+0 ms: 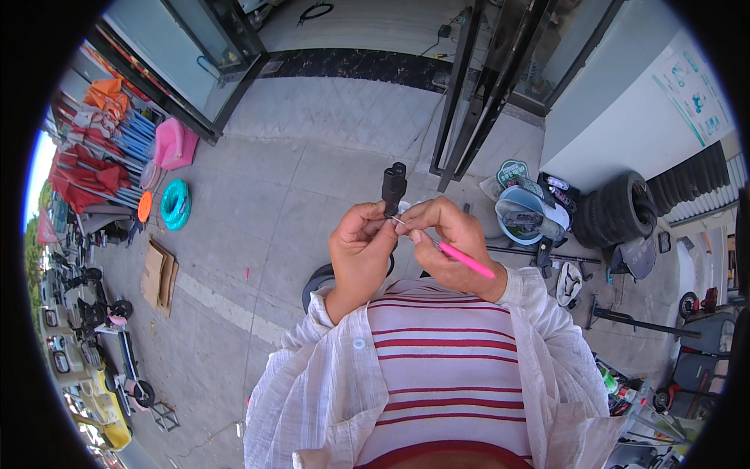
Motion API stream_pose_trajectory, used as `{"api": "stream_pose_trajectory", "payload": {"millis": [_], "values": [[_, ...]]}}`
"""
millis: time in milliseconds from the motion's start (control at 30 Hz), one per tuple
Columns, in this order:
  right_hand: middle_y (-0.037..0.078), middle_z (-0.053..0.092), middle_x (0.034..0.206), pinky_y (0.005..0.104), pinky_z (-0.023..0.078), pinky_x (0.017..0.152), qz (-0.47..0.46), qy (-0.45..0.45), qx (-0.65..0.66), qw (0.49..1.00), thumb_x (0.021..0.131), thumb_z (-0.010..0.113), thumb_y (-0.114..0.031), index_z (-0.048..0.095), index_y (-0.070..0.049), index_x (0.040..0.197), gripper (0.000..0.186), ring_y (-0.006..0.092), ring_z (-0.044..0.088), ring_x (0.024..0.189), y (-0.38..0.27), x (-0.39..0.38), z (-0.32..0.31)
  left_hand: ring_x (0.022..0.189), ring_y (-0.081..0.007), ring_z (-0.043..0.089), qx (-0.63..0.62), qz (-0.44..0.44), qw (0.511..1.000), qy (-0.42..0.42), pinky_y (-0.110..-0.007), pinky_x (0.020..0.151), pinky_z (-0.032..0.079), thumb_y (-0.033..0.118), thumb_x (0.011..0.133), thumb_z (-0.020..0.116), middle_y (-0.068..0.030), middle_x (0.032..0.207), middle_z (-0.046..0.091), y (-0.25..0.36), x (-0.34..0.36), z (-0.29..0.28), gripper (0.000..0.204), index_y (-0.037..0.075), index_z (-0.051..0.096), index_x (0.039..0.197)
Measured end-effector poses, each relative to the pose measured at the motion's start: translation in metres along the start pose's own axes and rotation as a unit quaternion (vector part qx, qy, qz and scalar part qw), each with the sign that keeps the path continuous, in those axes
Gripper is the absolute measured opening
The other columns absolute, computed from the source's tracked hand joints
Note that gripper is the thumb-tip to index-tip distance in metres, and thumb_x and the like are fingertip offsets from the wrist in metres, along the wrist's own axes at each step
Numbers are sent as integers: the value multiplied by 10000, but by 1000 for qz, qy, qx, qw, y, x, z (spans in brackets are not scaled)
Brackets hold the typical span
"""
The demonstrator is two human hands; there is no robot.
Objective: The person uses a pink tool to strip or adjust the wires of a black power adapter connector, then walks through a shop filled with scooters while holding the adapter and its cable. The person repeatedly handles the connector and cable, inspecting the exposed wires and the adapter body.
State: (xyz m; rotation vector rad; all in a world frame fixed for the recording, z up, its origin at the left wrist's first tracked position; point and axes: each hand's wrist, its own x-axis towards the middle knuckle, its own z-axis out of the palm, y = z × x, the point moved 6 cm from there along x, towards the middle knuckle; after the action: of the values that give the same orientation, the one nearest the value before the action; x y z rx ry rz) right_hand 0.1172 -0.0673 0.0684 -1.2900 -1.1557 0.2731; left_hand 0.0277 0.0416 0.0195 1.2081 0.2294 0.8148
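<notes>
Your left hand (pixel 362 242): thumb and fingers pinched tight at the base of the black connector (pixel 394 189), which is held off the pavement (pixel 211 258), out in front of your chest. Your right hand (pixel 453 238): fingertips nipped together at that same base, a pink tool (pixel 466 259) lying along the hand; can't tell how firmly it's gripped. Labels: poster (pixel 694 98) on the right wall has teal print, too small to read; green sign (pixel 512 172) by the bucket (pixel 509 232) carries white lettering.
</notes>
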Motion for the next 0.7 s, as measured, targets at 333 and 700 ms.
{"api": "stream_pose_trajectory", "payload": {"millis": [333,700], "values": [[150,641,903,320,531,769,30,-10,45,998,829,548,68,469,12,875,107,200,659,849,4,-4,-2,853,-132,646,13,-3,1000,3,-244,731,518,-110,876,571,-75,977,635,-5,-6,2,248,-28,557,1110],[149,630,905,322,522,777,40,-18,63,997,843,528,64,474,17,885,83,187,639,854,7,-5,-1,872,-143,648,-20,-7,1000,-7,-262,772,528,-105,886,563,-93,976,648,-4,-6,7,240,-34,554,1115]]}}
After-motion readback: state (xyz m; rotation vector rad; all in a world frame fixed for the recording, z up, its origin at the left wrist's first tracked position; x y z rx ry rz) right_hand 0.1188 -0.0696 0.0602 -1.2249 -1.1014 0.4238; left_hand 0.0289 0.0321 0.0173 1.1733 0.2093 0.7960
